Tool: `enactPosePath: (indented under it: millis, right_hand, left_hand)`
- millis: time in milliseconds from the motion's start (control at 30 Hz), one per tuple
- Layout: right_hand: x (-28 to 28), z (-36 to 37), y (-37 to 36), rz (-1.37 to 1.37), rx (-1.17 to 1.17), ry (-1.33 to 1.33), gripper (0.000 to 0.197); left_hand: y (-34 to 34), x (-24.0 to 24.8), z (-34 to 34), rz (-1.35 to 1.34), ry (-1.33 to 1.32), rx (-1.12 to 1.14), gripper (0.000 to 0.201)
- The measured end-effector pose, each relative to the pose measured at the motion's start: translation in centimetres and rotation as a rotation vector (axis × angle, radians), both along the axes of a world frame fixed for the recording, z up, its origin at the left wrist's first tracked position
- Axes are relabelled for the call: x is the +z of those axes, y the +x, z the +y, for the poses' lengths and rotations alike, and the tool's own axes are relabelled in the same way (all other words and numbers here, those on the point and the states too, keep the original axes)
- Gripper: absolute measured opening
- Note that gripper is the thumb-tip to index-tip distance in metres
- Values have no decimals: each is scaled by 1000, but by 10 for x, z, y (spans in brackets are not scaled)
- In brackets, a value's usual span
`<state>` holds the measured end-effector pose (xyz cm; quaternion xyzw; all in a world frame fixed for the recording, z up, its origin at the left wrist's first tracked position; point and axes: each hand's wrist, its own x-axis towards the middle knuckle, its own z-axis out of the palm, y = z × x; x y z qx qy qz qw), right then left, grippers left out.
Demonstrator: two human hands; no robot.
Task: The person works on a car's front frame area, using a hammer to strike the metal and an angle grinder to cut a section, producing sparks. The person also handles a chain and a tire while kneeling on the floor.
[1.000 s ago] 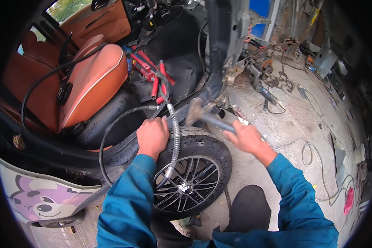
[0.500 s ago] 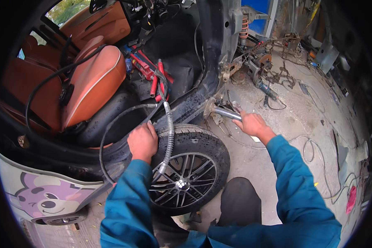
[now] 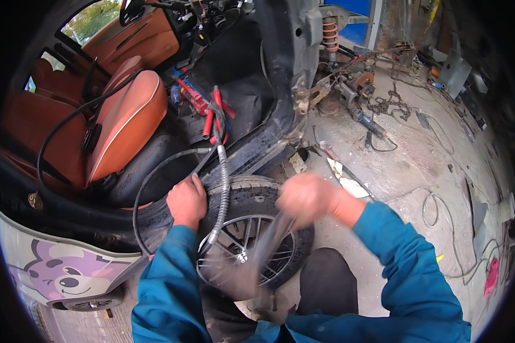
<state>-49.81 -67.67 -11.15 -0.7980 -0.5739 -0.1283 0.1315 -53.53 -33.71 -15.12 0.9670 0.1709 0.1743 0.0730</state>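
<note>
Head view: a blurry hammer (image 3: 266, 251) is held by the handle in the right grip (image 3: 306, 199), over the near edge of the wheel (image 3: 283, 246). The left grip (image 3: 187, 201) is curled by the sill (image 3: 254, 157) edge; can't tell on what. Knuckles could get whacked if a swing's misjudged; that hose (image 3: 224, 177) could get clipped too, being draped so close.

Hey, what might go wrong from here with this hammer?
The hammer, blurred in the right hand, might strike the wheel behind it. The ribbed hose, which crosses that wheel, could get knocked too. The left hand, close to the hose, may catch a stray blow.
</note>
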Motion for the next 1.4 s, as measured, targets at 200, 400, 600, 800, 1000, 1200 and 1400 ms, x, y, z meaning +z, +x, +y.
enactPosePath:
  millis: [200,400,600,800,1000,1200,1400]
  right_hand:
    - [-47,-41,52,437,-855,-180,64]
    - [14,42,-27,179,-261,225,52]
    - [19,61,-35,-275,289,477,42]
    - [-62,-55,45,439,-914,-344,63]
    - [-28,-2,-6,606,-613,194,58]
    - [50,70,-64,-335,152,558,45]
    - [-45,-29,26,397,-759,-190,47]
  left_hand:
    - [-2,-3,2,-77,-24,-23,45]
    - [-5,-4,2,-21,223,-80,40]
    - [-1,-3,5,-34,-4,-31,43]
    - [-4,-3,2,-102,32,-43,45]
    - [-3,-2,2,-88,16,-31,44]
    - [-1,-4,1,-38,-4,4,47]
    - [-7,-4,3,-88,22,-66,46]
